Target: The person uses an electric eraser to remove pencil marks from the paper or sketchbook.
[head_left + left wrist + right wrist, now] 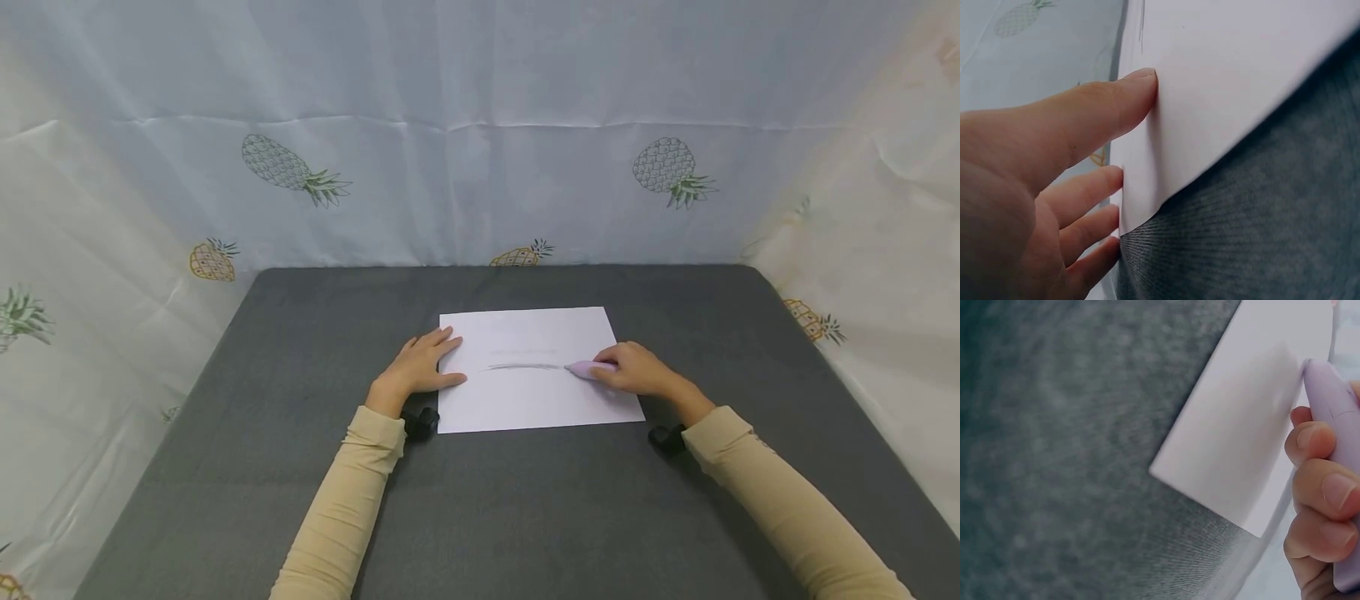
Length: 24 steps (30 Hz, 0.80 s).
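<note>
A white sheet of paper lies on the dark grey table, with several thin grey strokes across its middle. My left hand rests at the sheet's left edge, fingers spread and thumb on the paper. The left wrist view shows the thumb against the sheet and the other fingertips along its edge. In my right hand I grip a thick lavender pen, its narrow tip at the right end of the strokes. The right wrist view shows curled fingers round the pen; its rear end is partly out of frame.
The grey tabletop extends around the sheet on all sides. Behind it and at both sides hangs pale cloth printed with pineapples. A black wrist device sits at each wrist, such as the left one.
</note>
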Available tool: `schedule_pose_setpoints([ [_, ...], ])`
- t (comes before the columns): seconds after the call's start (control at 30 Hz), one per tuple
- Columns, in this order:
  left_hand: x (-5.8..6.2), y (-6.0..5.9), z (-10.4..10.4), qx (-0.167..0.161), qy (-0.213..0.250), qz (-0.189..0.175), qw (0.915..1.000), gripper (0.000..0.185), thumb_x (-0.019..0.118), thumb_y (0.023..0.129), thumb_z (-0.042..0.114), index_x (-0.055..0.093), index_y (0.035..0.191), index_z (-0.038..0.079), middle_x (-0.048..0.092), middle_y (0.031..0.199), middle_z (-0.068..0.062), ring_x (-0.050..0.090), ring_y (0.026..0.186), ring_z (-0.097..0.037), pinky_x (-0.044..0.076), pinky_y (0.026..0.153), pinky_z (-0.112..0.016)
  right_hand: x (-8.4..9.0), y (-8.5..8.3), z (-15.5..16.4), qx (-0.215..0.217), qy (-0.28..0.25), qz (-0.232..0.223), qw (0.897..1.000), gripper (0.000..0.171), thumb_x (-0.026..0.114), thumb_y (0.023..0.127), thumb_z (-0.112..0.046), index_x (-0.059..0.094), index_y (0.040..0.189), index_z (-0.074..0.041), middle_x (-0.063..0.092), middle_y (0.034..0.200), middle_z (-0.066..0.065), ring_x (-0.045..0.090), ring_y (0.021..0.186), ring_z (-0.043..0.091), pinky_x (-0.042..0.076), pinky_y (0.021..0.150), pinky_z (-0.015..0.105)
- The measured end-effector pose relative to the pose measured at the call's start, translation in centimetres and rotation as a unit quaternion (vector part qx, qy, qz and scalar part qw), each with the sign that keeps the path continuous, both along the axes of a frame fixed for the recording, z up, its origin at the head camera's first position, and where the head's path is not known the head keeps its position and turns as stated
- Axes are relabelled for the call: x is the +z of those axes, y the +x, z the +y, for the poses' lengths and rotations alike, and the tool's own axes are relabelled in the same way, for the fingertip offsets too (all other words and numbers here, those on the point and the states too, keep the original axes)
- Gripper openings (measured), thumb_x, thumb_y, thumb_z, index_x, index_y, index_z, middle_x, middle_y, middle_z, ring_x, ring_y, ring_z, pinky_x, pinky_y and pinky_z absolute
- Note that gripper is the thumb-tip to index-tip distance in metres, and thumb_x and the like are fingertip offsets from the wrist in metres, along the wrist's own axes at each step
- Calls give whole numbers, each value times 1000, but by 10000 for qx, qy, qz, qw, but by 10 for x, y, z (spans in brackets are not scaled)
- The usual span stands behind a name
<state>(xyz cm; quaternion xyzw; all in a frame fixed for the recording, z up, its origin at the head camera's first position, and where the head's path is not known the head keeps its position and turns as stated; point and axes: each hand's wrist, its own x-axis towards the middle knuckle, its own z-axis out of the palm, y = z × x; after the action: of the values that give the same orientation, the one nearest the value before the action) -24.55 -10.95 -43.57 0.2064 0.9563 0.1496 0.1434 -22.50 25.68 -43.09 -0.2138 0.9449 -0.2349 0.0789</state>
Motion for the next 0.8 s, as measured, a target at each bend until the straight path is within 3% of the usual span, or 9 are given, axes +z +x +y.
schedule_pose_setpoints([
  [0.8, 2, 0, -2, 19, 140, -82, 9999, 76, 63, 89, 46, 34, 151, 13, 24, 162, -11, 21, 152, -30, 12, 122, -59, 2, -3, -3, -19, 122, 12, 9999, 25, 63, 88, -18, 74, 96, 3, 75, 89, 15, 57, 70, 13, 47, 66, 27],
])
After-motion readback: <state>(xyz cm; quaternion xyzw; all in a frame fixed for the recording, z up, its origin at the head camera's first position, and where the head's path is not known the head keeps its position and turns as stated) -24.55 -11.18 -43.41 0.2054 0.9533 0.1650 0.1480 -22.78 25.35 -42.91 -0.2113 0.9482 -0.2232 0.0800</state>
